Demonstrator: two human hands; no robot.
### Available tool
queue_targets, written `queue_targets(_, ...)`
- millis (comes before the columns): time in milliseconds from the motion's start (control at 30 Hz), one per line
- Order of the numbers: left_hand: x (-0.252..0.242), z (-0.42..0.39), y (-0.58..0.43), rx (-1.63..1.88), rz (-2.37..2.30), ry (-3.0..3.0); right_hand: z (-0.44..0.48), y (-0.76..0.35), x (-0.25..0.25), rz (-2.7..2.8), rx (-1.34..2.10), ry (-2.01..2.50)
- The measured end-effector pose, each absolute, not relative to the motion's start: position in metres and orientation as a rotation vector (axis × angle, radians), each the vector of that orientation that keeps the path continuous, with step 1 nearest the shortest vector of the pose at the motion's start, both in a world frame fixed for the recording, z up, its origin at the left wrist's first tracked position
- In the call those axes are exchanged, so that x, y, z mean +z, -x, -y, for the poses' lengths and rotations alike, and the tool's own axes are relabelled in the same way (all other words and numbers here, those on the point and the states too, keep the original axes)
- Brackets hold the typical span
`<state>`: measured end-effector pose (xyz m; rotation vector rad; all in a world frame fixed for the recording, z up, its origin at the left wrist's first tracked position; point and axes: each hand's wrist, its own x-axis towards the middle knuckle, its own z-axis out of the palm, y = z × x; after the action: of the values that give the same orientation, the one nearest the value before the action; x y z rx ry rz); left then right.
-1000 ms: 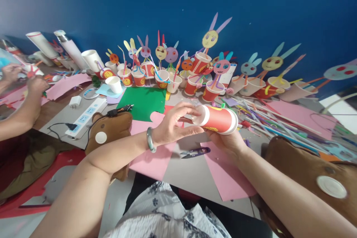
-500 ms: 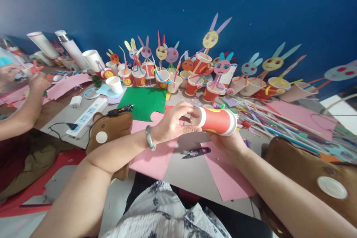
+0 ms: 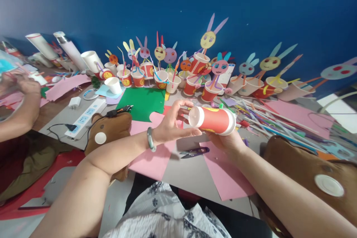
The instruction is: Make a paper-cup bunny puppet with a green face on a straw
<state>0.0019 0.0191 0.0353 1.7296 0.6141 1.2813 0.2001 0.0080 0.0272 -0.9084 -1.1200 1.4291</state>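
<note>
A red paper cup [image 3: 216, 120] with white ends lies sideways in my right hand [image 3: 227, 142], which grips it from below and behind. Its white base points left, and a bit of green shows along its upper edge. Beside that base is my left hand [image 3: 175, 122], thumb and fingers apart around a gap, holding nothing. Whether the thumb tip touches the cup I cannot tell. Below on the table lie small dark thread snips [image 3: 195, 152], between two pink paper sheets [image 3: 153, 160].
Several paper cups with rabbit-faced figures [image 3: 212, 89] line the blue wall. Green paper [image 3: 142, 104], a power strip [image 3: 86, 117] and a brown plush cushion [image 3: 111, 130] are on the left. Pipe cleaners [image 3: 279, 122] and another cushion [image 3: 301, 178] are at right. A co-worker's hands [image 3: 26, 85] work far left.
My left hand's fingers have come away from the cup's base and opened, so the white base now shows. My right hand keeps its grip, with the cup turned slightly.
</note>
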Motion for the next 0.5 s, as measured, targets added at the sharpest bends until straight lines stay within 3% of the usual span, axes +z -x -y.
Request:
queue_targets(100,0.040,-0.020,-0.002,1.161,-0.636,-1.571,-0.005,-0.204,0.028,1.313,1.088,0.912)
queue_targets(300,0.041,-0.024,-0.010,0.920,-0.687,-1.117,0.005,-0.212,0.041,1.937,0.081,0.843)
queue_targets(400,0.037,-0.026,-0.015,0.827,-0.659,-0.926,0.011,-0.212,0.044,2.080,-0.166,0.816)
queue_targets(500,0.033,-0.026,-0.019,0.825,-0.650,-0.822,0.012,-0.210,0.045,2.122,-0.202,0.880)
